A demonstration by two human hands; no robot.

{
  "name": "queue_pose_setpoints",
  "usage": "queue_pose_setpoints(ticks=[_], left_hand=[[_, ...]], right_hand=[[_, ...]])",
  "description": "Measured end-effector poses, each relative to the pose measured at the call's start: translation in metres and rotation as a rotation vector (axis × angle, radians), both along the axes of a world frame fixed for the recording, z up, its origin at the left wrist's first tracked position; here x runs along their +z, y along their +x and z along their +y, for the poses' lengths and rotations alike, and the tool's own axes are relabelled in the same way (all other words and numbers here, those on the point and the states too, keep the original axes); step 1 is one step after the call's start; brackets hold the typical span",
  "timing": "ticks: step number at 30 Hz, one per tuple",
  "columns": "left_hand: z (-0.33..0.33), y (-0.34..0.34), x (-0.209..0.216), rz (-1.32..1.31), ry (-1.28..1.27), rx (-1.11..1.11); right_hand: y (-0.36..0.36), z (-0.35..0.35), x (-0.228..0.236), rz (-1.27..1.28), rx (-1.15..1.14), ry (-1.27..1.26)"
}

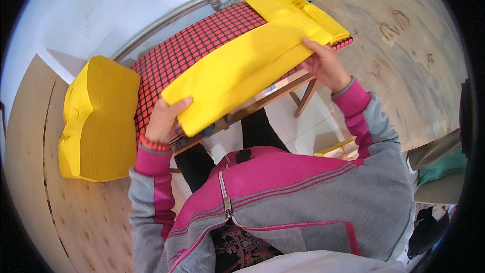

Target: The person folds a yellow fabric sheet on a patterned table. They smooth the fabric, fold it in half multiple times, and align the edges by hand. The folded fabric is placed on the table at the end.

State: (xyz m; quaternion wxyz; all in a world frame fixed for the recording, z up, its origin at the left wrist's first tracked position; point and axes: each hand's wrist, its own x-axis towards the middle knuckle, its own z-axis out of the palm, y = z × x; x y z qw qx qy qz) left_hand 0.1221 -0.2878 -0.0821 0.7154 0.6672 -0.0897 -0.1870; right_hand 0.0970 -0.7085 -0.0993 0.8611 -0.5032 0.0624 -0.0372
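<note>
A long, flat yellow piece (237, 71), which looks like folded fabric, stretches between my hands above a low table. My left hand (164, 120) grips its near left end, thumb on top and fingers hidden underneath. The far right end is pinched by my right hand (326, 64), its thumb lying along the edge. Behind that end, more folded yellow pieces (298, 7) lie on the table's right side, partly covered by the held one. A cloth with red spots on black (202, 40) covers the table.
A tall stack of yellow folded pieces (108, 126) stands on a wooden board (86, 212) at the left. A large wooden surface (399, 65) lies at the right. Along the white wall behind the table runs a grey pipe (166, 16). My legs are beneath the table's edge.
</note>
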Motion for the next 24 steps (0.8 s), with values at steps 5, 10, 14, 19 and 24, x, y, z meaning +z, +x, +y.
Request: queue_pose_setpoints(ticks=[5,10,14,19,24], left_hand=[[-0.098,0.115,0.012,-0.05,0.063,-0.192],[-0.198,0.218,0.007,-0.129,0.096,-0.24],[-0.246,0.28,-0.018,-0.081,0.031,-0.145],[-0.259,0.338,-0.045,-0.119,0.142,-0.162],[-0.256,0.359,-0.061,-0.047,0.175,-0.067]], right_hand=[[0.061,-0.135,0.007,0.018,-0.024,-0.013],[0.151,-0.24,0.016,0.061,-0.097,-0.144],[0.223,-0.282,0.007,0.187,-0.221,-0.238],[0.29,-0.306,-0.019,0.187,-0.179,-0.269],[0.323,-0.306,-0.042,0.303,-0.101,-0.358]])
